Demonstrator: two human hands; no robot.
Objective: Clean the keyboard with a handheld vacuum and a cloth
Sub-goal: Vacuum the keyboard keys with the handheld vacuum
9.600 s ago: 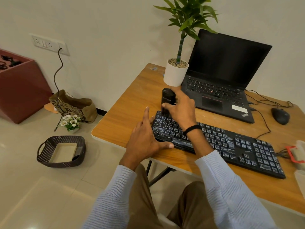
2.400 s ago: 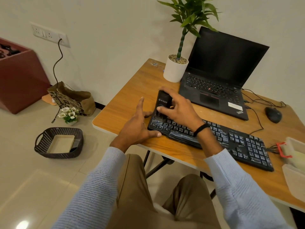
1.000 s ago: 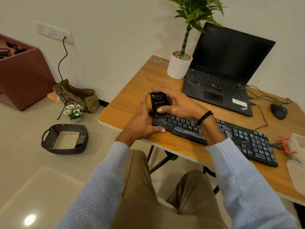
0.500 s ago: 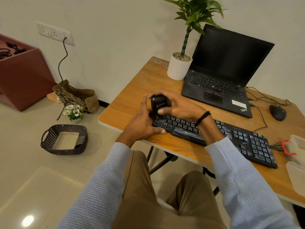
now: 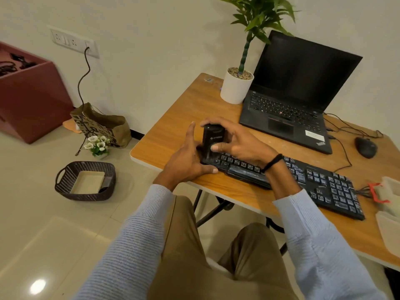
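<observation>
A black keyboard point(image 5: 307, 180) lies across the front of the wooden table point(image 5: 173, 126). A small black handheld vacuum point(image 5: 212, 140) stands upright on the keyboard's left end. My right hand point(image 5: 238, 144) grips the vacuum from the right, fingers over its top and thumb on its front. My left hand point(image 5: 186, 161) rests at the keyboard's left edge with fingers straight, its thumb along the front edge and forefinger pointing up beside the vacuum. No cloth is visible.
An open black laptop point(image 5: 290, 100) and a white potted plant point(image 5: 236, 87) stand behind the keyboard. A black mouse point(image 5: 365, 147) lies at the right, white containers point(image 5: 389, 211) at the right edge. A wicker basket point(image 5: 85, 180) sits on the floor.
The vacuum stays at the keyboard's left end, shifted only slightly in my right hand over the last second. My left hand keeps its place at the keyboard's edge.
</observation>
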